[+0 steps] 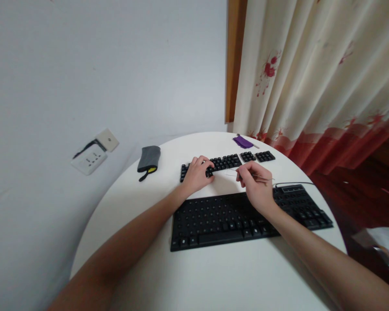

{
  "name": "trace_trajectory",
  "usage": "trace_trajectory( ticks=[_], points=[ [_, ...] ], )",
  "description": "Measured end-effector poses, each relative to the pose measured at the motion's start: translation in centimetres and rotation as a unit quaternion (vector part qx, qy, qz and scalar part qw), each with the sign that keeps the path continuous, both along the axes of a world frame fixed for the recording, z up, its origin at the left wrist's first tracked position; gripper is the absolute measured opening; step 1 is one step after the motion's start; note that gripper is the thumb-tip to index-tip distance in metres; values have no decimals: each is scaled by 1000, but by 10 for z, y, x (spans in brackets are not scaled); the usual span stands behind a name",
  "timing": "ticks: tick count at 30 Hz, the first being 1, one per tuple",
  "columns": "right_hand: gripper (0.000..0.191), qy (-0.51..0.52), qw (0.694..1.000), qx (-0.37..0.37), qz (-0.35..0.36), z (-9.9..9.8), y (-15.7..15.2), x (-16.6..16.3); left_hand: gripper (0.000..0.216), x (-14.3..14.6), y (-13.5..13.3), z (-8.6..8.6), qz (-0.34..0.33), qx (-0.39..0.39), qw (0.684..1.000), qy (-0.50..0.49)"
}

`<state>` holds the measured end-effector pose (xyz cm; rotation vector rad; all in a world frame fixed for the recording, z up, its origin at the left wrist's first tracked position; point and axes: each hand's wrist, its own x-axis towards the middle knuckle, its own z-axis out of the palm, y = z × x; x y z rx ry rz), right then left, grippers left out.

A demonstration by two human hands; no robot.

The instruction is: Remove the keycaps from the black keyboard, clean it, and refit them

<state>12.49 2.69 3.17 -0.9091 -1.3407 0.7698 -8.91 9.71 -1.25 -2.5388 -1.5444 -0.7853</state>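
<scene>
A black keyboard (210, 216) with most of its keycaps off lies across the white table. Beyond it, loose black keycaps (227, 162) are laid out in rows and blocks. My left hand (197, 173) rests at the left end of these rows, its thumb and index finger curled round a black keycap (209, 172). Over the keyboard's upper edge, my right hand (254, 185) grips a thin wire tool, probably a keycap puller (231, 171), whose wire ends point left toward my left hand. My right palm hides part of the keyboard.
A grey pouch (149, 158) with a black loop lies at the table's left back. A purple cloth item (243, 141) sits at the back right. The keyboard's cable (294, 183) runs off right. A wall with a socket (89, 160) borders the left; a curtain (298, 86) hangs behind.
</scene>
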Motion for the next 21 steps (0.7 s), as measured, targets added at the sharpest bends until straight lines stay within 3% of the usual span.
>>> trace_trajectory(
  ticks=[21],
  points=[
    [23, -16, 1000, -2, 3, 0, -1, 1, 34, -1, 1, -3, -1, -4, 1000, -11]
  ],
)
